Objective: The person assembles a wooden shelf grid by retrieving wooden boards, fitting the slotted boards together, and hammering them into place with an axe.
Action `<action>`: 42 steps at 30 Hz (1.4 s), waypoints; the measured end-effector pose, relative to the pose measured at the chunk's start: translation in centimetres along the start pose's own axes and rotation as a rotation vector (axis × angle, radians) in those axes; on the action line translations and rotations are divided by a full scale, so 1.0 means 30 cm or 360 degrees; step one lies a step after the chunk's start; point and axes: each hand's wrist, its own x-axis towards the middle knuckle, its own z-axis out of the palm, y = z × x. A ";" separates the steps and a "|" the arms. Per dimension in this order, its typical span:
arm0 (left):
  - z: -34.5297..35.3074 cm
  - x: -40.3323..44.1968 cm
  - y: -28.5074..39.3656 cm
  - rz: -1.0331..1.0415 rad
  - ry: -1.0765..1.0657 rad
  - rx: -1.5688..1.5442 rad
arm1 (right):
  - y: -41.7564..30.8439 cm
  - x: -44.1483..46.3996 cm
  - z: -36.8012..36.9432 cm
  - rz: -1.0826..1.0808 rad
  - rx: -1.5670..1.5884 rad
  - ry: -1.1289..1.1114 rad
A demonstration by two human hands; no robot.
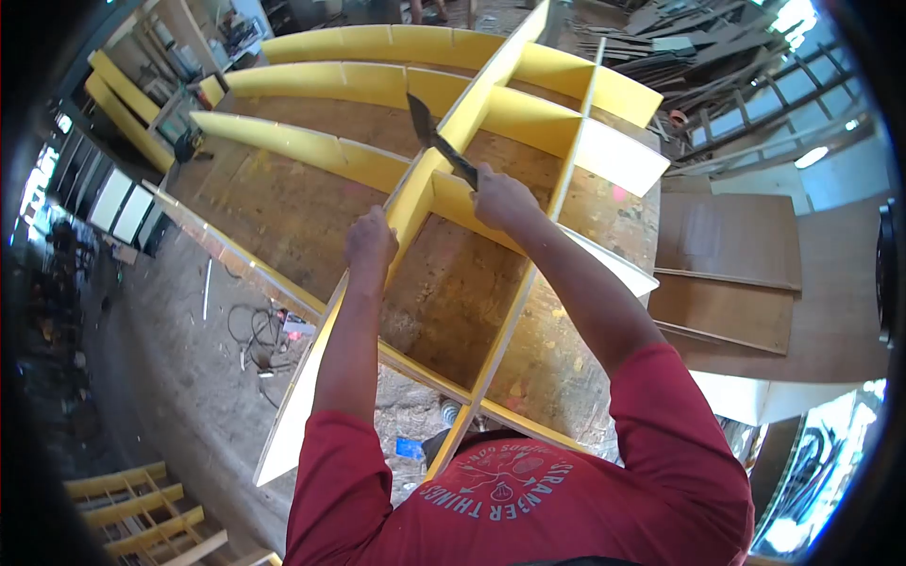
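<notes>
My right hand (pixel 505 200) is wrapped round the handle of a dark, wide-bladed knife (pixel 422 121). The blade points up and to the left, over a long yellow panel (pixel 460 123) that stands on edge. Against the near part of that same panel, my left hand (pixel 371 239) is closed at its top edge. Yellow cross panels meet the long one and form open compartments on a stained wooden worktop (pixel 293 203). Between my arms lies one compartment with a brown wooden floor (pixel 453 292).
Curved yellow strips (pixel 321 83) stand at the far left of the worktop. Brown boards (pixel 727 241) lie at the right. Scrap wood (pixel 698 57) is piled at the back right. Cables (pixel 253 330) lie on the floor at the left, above a slatted yellow frame (pixel 142 514).
</notes>
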 end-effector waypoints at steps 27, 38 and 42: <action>0.101 -0.202 0.168 0.0605 0.0462 -0.0589 | 0.626 -1.819 -0.055 0.1042 0.1576 0.1159; 0.334 -0.786 0.755 0.0448 -0.0141 0.0169 | 1.384 -2.533 -0.175 0.1345 0.1343 0.1210; 0.337 -0.783 0.821 0.0087 -0.0200 0.0321 | 1.579 -2.697 -0.319 0.1515 0.1368 0.1053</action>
